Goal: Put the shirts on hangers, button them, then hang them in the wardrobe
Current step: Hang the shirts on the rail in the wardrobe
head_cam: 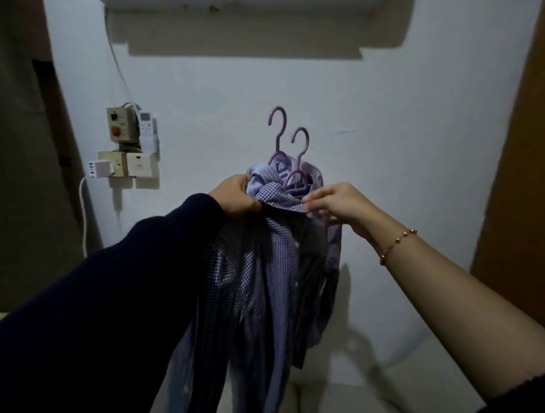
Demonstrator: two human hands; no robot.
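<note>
— Holding what, both hands?
— L hand (236, 196), in a dark navy ribbed sleeve (118, 280), grips the bunched shoulder of a purple-and-white checked shirt (259, 265). R hand (333, 203), bare forearm w/ a gold bead bracelet (396, 243), pinches that shirt's collar tip btw thumb and fingers.
— Where's the shirt?
— Up in the air in front of the wall, hanging down from the hands. Behind its collar sits a plain light-blue shirt (262, 177). Two lilac plastic hangers (300, 144) stick up, hooks touching nothing.
— Buttoned?
— White buttons show down the front; too dim to tell if done up.
— Room?
— Dim. Pale bluish painted wall (383, 118) straight ahead, white air-con unit (256, 3) at the top edge, shadow under it. Left on the wall: beige switch box w/ red button (119, 125), white remote (146, 125) beside it, white charger (98, 169) plugged in below, white cable (84, 212) dropping down. Brown wooden panel (516, 177) at right edge.
— Below?
— Pale cushioned surface (398, 377); bed or sofa, can't tell.
</note>
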